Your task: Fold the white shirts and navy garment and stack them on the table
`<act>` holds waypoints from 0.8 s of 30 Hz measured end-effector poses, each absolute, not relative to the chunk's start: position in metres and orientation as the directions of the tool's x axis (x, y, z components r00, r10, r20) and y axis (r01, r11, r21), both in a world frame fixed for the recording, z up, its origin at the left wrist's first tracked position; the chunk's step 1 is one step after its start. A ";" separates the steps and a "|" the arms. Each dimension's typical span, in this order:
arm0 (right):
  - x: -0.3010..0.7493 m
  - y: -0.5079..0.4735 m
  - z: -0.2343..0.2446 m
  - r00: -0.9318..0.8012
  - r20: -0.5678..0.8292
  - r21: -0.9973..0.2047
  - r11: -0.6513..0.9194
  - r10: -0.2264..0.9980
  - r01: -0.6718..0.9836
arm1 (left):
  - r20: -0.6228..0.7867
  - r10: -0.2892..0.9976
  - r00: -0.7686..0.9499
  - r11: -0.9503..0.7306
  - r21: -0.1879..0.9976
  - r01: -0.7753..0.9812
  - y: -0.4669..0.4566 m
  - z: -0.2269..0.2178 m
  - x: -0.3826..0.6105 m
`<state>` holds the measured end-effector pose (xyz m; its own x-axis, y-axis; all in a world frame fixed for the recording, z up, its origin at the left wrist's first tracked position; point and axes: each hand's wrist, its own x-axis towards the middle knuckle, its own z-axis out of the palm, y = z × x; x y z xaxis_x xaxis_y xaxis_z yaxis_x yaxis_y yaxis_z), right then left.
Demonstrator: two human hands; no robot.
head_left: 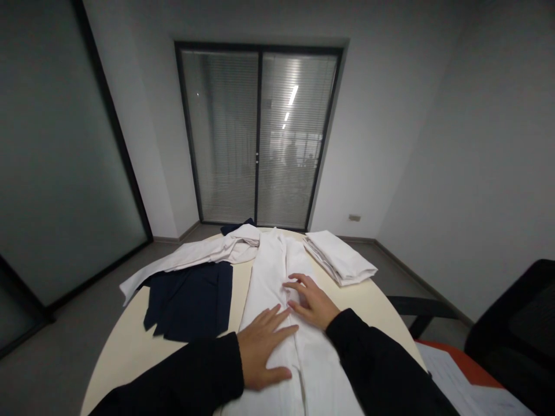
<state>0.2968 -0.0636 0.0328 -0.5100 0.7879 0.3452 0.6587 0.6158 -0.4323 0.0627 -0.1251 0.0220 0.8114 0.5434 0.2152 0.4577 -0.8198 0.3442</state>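
A long white garment [269,271], apparently a pair of trousers, lies lengthwise on the round cream table [117,352], with a seam or gap running down its middle. My left hand [265,346] rests flat on its near part, fingers spread. Just beyond it and to the right, my right hand [313,301] touches the cloth near the middle gap. Its fingers are bent and apart, with no cloth visibly pinched between them. Black sleeves cover both wrists, and the garment's nearest end runs out of view.
Left on the table are dark navy cloth [191,300] and a crumpled white garment [217,245] partly over it. A folded white cloth [340,257] lies at the back right. Beyond the right edge stand a black chair [515,329] and papers [455,375] on something orange-red.
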 end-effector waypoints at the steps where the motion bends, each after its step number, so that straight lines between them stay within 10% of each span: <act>1: 0.296 -0.063 0.032 -0.538 0.334 -0.390 0.633 0.774 0.669 | 0.174 0.555 0.814 -0.812 0.326 0.484 -0.126 0.018 0.063; 13: 0.298 -0.057 0.021 -0.549 0.233 -0.446 0.590 0.803 0.673 | 0.204 0.758 0.620 -0.644 0.387 0.660 -0.075 0.012 0.055; 24: 0.299 -0.045 0.014 -0.431 0.256 -0.607 0.491 0.865 0.625 | 0.343 0.927 0.154 -0.375 0.815 0.442 0.063 -0.021 0.049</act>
<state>0.2993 -0.0453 0.0136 -0.4309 0.8654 0.2558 0.6251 0.4907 -0.6070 0.0489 0.0633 -0.0207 0.1542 0.9266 0.3430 0.4416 -0.3752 0.8150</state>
